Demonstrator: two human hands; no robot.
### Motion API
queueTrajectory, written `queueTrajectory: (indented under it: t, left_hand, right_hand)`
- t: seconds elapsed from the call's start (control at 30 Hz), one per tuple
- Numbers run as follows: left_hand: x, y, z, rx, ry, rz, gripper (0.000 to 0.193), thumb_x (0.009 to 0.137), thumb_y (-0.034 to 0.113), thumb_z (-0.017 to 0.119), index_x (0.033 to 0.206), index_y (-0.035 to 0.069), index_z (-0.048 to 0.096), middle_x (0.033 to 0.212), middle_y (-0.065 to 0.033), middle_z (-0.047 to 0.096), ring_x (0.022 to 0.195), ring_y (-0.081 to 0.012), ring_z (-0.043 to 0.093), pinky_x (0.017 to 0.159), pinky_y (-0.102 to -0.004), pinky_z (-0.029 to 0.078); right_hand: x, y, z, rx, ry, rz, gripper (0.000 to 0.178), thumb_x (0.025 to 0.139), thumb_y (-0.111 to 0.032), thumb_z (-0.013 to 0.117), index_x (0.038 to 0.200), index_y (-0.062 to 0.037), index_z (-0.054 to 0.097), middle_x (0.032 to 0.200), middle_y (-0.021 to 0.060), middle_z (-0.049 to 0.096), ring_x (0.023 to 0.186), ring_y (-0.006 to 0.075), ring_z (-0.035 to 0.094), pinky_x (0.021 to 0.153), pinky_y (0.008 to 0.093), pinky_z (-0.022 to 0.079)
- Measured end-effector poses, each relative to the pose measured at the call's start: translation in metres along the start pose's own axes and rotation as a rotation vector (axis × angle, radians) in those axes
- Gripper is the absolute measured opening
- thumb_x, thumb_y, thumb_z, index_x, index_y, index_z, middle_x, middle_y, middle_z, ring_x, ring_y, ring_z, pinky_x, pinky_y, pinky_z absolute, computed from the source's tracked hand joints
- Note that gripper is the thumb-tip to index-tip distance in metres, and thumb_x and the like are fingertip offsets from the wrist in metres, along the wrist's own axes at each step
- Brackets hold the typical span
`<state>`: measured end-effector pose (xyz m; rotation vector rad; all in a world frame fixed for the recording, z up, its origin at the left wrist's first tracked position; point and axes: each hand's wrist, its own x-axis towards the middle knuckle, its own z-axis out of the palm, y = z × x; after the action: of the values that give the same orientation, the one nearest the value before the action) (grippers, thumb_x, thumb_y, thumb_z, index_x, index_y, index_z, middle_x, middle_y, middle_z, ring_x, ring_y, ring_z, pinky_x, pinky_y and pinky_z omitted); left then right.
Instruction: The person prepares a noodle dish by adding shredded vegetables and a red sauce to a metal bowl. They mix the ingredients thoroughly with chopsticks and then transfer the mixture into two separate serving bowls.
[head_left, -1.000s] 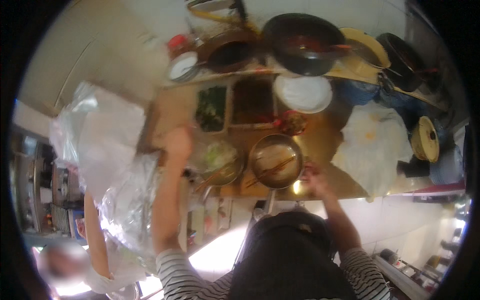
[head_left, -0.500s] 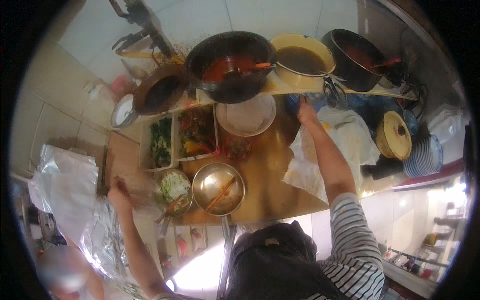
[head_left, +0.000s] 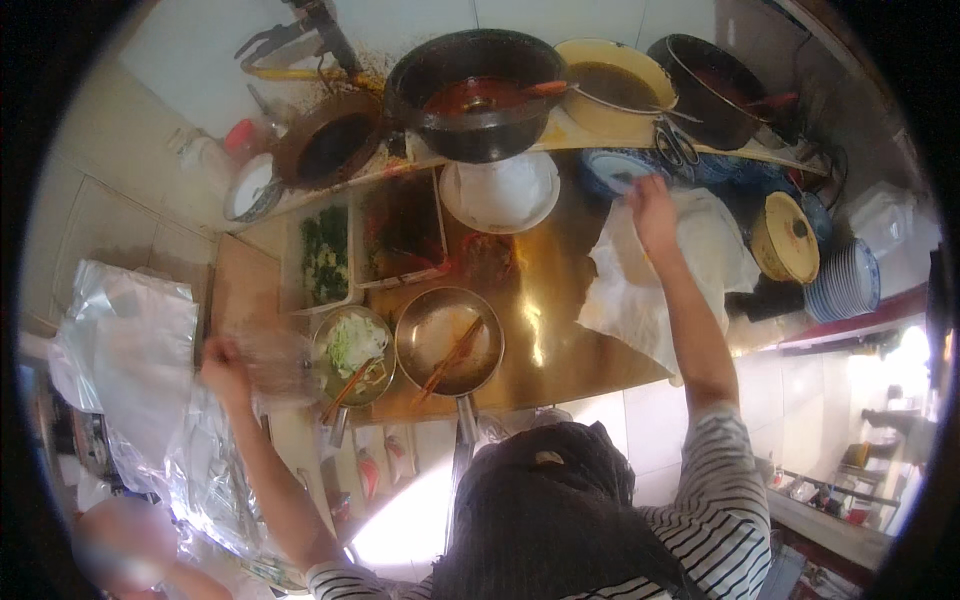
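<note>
My left hand point(head_left: 225, 365) grips a motion-blurred clear plastic bag point(head_left: 272, 358); my right hand point(head_left: 650, 205), grip unclear, reaches a blue bowl point(head_left: 612, 170) above white cloth point(head_left: 640, 290).

Free room and obstacles about your hands

Bare counter point(head_left: 545, 320) lies between your hands; pans point(head_left: 448, 345) crowd your left hand point(head_left: 225, 365), pots point(head_left: 478, 95) beyond your right hand point(head_left: 652, 205).
</note>
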<state>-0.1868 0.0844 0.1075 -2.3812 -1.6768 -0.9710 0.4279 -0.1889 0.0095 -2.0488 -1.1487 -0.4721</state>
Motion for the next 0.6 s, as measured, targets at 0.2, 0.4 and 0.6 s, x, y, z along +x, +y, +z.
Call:
queueTrajectory:
  t: [0.2, 0.4, 0.6]
  left_hand:
    - [-0.011, -0.021, -0.02, -0.354, 0.051, -0.013, 0.012, 0.087, 0.013, 0.055, 0.08, 0.003, 0.056, 0.07, -0.0072, 0.056, 0.066, -0.0164, 0.051, 0.062, -0.0303, 0.044]
    - [-0.006, 0.005, -0.034, -0.369, -0.018, -0.1, 0.013, 0.088, 0.016, 0.057, 0.085, 0.003, 0.056, 0.067, -0.0001, 0.05, 0.063, -0.0089, 0.045, 0.059, -0.0241, 0.039]
    - [-0.021, 0.005, -0.056, -0.442, 0.015, -0.167, 0.015, 0.087, 0.016, 0.058, 0.084, 0.002, 0.056, 0.065, 0.0, 0.05, 0.06, -0.0089, 0.043, 0.055, -0.0258, 0.038]
  right_hand:
    - [-0.178, -0.089, -0.025, 0.136, -0.162, 0.128, 0.019, 0.081, -0.003, 0.055, 0.099, -0.0049, 0.052, 0.095, 0.0199, 0.057, 0.082, 0.0399, 0.057, 0.069, 0.0425, 0.048]
    - [-0.289, -0.126, 0.015, 0.193, -0.292, 0.264, 0.016, 0.079, -0.004, 0.059, 0.094, -0.0044, 0.055, 0.09, 0.0146, 0.059, 0.079, 0.0355, 0.059, 0.066, 0.0409, 0.049]
    - [-0.201, -0.253, 0.014, 0.642, -0.568, 0.411, 0.025, 0.078, -0.007, 0.065, 0.102, -0.0034, 0.06, 0.092, 0.0162, 0.062, 0.085, 0.029, 0.062, 0.074, 0.0343, 0.049]
